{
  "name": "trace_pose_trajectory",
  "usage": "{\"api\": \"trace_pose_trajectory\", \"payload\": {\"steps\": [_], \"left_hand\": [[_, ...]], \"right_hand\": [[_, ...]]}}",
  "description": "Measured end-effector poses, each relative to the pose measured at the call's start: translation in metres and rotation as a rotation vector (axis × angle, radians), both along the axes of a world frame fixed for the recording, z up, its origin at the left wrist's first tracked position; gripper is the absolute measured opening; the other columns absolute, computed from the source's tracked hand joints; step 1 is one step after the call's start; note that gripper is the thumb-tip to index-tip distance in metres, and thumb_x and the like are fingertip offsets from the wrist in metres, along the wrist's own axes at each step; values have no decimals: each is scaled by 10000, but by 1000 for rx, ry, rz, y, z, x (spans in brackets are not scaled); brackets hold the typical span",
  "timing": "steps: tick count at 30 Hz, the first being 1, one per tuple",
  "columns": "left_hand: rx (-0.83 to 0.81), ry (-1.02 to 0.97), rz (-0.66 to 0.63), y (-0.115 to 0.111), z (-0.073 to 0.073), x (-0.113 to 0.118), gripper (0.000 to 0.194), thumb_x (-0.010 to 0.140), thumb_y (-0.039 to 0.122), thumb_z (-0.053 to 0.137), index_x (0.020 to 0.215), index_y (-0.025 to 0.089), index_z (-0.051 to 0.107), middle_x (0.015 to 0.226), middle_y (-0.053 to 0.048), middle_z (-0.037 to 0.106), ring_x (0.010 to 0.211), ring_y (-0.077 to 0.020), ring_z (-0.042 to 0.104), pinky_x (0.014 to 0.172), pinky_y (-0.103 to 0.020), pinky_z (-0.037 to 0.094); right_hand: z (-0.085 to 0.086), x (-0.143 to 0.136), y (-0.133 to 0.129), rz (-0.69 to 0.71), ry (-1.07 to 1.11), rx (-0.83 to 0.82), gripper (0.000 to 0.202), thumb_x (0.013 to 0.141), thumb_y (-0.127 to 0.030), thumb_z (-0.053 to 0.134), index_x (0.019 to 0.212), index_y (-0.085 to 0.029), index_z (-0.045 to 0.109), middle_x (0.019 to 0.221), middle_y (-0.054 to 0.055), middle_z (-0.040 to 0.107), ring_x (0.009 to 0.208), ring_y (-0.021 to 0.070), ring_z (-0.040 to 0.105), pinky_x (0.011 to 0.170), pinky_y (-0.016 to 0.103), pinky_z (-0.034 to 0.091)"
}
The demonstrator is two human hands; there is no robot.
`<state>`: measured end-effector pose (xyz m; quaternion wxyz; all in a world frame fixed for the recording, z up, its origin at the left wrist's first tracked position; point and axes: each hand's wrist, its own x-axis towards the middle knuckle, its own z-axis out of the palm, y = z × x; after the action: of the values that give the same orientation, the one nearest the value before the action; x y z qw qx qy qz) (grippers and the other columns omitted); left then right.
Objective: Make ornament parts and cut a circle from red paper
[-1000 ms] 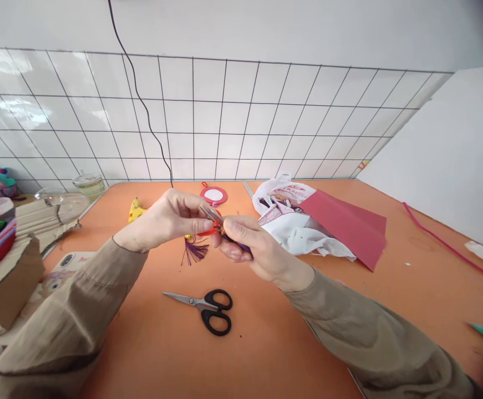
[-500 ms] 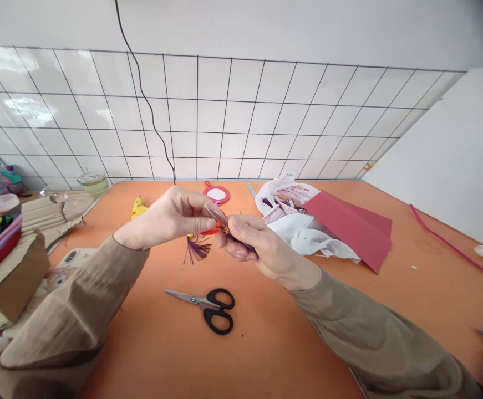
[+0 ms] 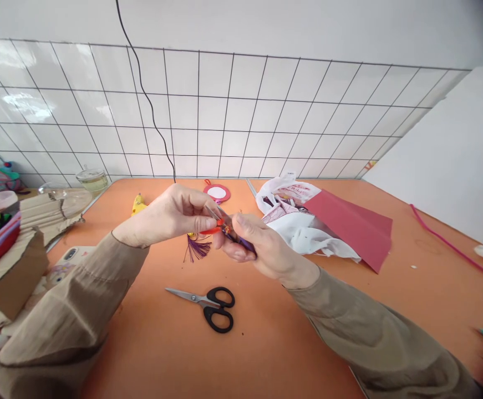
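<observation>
Near the middle of the view, my left hand [image 3: 178, 215] pinches a small bright red piece [image 3: 213, 229] between thumb and fingers; its full shape is hidden. My right hand [image 3: 262, 241] wraps round what look like purple-handled pliers [image 3: 247, 245]. Their two thin metal jaws point up and left, right by the red piece and my left fingertips. Whether the jaws touch it I cannot make out. Below both hands, black-handled scissors [image 3: 208, 305] lie on the orange table [image 3: 174, 360]. A purple tassel [image 3: 198, 247] lies just under my left hand.
Behind the hands lie a round red-rimmed piece [image 3: 217, 193] and a yellow object [image 3: 138, 204]. To the right are a white plastic bag [image 3: 303, 233], a red sheet [image 3: 351, 227] and a pink strip [image 3: 449, 238]. Cardboard [image 3: 14, 271], a phone [image 3: 69, 260] and a glass container [image 3: 92, 180] stand left.
The pliers have tilted slightly and their jaws look a little different. Both hands stay in nearly the same place.
</observation>
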<state>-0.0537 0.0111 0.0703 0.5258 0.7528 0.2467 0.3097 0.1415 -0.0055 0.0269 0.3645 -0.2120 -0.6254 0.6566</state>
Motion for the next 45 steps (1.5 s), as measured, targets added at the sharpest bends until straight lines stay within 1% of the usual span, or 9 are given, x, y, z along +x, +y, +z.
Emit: {"api": "trace_pose_trajectory", "payload": {"steps": [5,8,13,18,27,31,39,42,45], "left_hand": [[26,0,15,2,-1,-1,95,815,202,729,872,133,761,735,-76,748,684,-180,694,655,-306,574],[33,-4,8,3,-2,0,94,822,179,713,883,124,757,741,-76,750,662,-170,686,646,-308,581],[37,-9,33,4,-3,0,65,799,151,728,850,133,763,753,-75,757,690,-186,709,651,-306,591],[20,-38,36,7,-5,2,47,782,130,741,821,146,763,730,-53,750,674,-162,699,639,-274,584],[-6,-57,18,11,-10,3,51,791,181,760,828,146,754,742,-58,752,690,-172,707,654,-285,587],[1,-59,38,10,-10,4,79,775,206,778,809,139,753,731,-61,749,677,-168,702,636,-273,582],[-1,-34,63,7,-7,6,113,753,228,796,800,135,754,730,-66,750,677,-181,704,639,-295,592],[5,-35,63,7,-7,6,114,744,219,804,801,134,754,731,-62,748,672,-174,701,639,-287,591],[-2,-45,37,6,-7,6,129,769,251,788,807,133,754,731,-65,744,671,-177,702,638,-292,591]], "right_hand": [[-1,-2,-1,-42,-18,-2,556,826,-686,571,712,-142,589,477,-82,359,422,51,230,417,237,148],[-3,-3,-1,-60,-24,38,551,853,-677,542,710,-146,577,494,-80,343,436,52,225,421,238,145],[-7,-1,0,-70,-16,108,512,901,-622,532,683,-158,533,528,-77,308,469,53,212,440,246,144],[-9,-1,1,-95,-14,140,510,929,-608,502,674,-166,499,543,-77,289,476,50,206,453,249,149],[-14,-2,2,-127,-13,175,509,938,-607,484,680,-168,495,551,-72,308,479,54,233,458,248,167],[-13,-3,0,-146,0,192,529,934,-620,477,651,-173,477,535,-74,294,472,55,230,456,253,164],[-8,-7,-3,-189,15,220,553,907,-643,497,607,-180,461,518,-75,270,467,60,229,458,260,157],[-11,-4,-1,-160,2,192,544,914,-634,490,625,-174,478,521,-75,273,471,61,227,462,260,150],[-15,-1,1,-92,12,132,525,922,-633,474,697,-163,535,525,-77,293,469,61,226,463,254,154]]}}
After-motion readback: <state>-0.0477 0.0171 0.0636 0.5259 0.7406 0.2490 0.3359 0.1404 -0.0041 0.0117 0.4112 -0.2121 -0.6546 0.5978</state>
